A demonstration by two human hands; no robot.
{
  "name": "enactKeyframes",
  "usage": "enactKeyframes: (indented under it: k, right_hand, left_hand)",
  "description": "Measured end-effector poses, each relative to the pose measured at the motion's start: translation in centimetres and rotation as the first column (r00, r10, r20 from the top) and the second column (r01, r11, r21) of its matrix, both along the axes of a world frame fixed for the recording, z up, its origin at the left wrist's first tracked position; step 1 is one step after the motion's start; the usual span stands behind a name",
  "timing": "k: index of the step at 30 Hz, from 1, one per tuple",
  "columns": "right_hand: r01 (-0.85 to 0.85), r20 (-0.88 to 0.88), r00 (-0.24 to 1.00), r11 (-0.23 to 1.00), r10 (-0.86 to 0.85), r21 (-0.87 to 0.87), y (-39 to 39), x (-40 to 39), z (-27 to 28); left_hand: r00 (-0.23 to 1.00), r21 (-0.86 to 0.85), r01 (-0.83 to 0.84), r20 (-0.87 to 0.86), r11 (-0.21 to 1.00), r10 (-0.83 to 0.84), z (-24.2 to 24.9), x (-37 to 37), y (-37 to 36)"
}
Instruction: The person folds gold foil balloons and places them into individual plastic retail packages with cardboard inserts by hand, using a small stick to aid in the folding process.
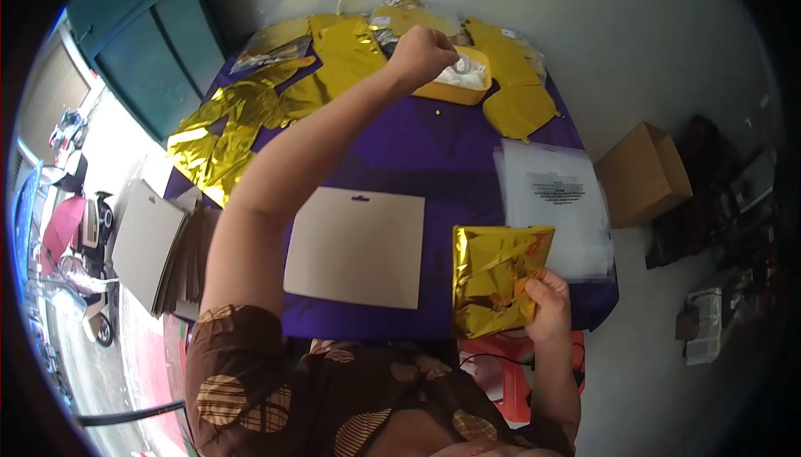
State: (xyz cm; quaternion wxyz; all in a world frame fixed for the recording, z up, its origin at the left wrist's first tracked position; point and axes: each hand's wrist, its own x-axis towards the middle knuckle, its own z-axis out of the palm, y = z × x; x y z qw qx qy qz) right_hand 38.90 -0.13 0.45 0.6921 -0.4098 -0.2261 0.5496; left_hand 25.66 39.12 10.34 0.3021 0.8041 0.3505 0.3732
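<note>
My left hand (424, 57) reaches across to the far side of the table, its fingers pinched together over a yellow container (460, 95) with white contents. What those fingers hold, if anything, is too small to make out. Near the front right edge, my right hand (551, 303) grips the right side of a folded gold foil piece (492, 278) with orange and red marks. A beige card (355, 248) with a hanging slot lies flat to the left of the foil.
The purple table (392, 153) bears gold foil sheets (346, 57) along its far side and clear printed bags (555, 198) at right. A stack of beige cards (150, 248) stands at left. An open cardboard box (642, 178) is beyond the right edge.
</note>
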Motion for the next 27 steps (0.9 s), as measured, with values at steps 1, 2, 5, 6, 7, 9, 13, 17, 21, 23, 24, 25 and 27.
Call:
enactKeyframes:
  k: [1,2,5,6,7,9,13,17,21,23,24,25,27]
  right_hand:
    - [0.008,0.002,1.0,1.0,-0.008,0.007,0.0,-0.1,0.1]
    - [0.015,0.003,1.0,1.0,-0.015,0.01,0.0,-0.2,0.2]
    - [-0.015,0.056,0.998,1.0,0.015,0.0,0.1,-0.1,0.9]
    - [-0.032,0.074,0.997,0.999,0.032,0.0,0.3,-0.3,1.6]
    - [-0.059,0.107,0.993,0.998,0.058,0.002,0.6,-0.7,2.3]
    - [-0.106,0.182,0.978,0.994,0.101,0.018,1.6,-1.5,4.1]
    - [-0.297,0.358,0.885,0.953,0.297,-0.058,5.1,-2.4,6.0]
    - [-0.483,0.475,0.717,0.855,0.51,-0.189,9.9,-4.0,7.7]
    - [-0.653,0.54,0.474,0.689,0.695,-0.313,15.7,-7.1,8.1]
    - [-0.664,0.562,0.373,0.636,0.738,-0.394,18.2,-9.2,7.9]
    - [-0.665,0.568,0.322,0.608,0.757,-0.434,19.2,-10.2,7.7]
    - [-0.669,0.571,0.297,0.594,0.765,-0.447,20.1,-11.0,7.4]
    - [-0.675,0.575,0.247,0.564,0.78,-0.475,21.6,-12.3,6.3]
  left_hand:
    - [0.997,-0.02,0.041,-0.066,0.999,-0.042,0.7,-2.2,-1.8]
    - [0.988,-0.049,0.079,-0.132,0.996,-0.085,1.2,-4.5,-3.8]
    - [0.935,-0.047,0.101,-0.337,0.994,-0.111,1.6,-10.9,-10.2]
    - [0.906,-0.049,0.09,-0.41,0.995,-0.102,1.1,-12.6,-11.9]
    - [0.881,-0.047,0.072,-0.465,0.996,-0.086,0.2,-14.1,-13.4]
    - [0.824,-0.028,0.048,-0.564,0.998,-0.055,-1.2,-16.6,-15.8]
    - [0.795,-0.214,0.08,-0.576,0.974,-0.192,-5.1,-19.1,-18.4]
    - [0.977,-0.376,0.029,-0.183,0.926,-0.105,-4.7,-22.7,-19.0]
    - [0.987,-0.132,-0.157,0.023,0.979,0.162,-3.3,-26.4,-19.1]
    - [0.966,-0.048,-0.245,0.072,0.968,0.248,-3.1,-26.9,-19.8]
    - [0.973,0.132,-0.232,0.04,0.964,0.229,-3.2,-26.9,-20.1]
    - [0.976,0.306,-0.207,0.005,0.929,0.216,-3.4,-26.6,-20.5]
    - [0.979,0.467,-0.133,-0.076,0.874,0.19,-3.1,-25.5,-21.6]
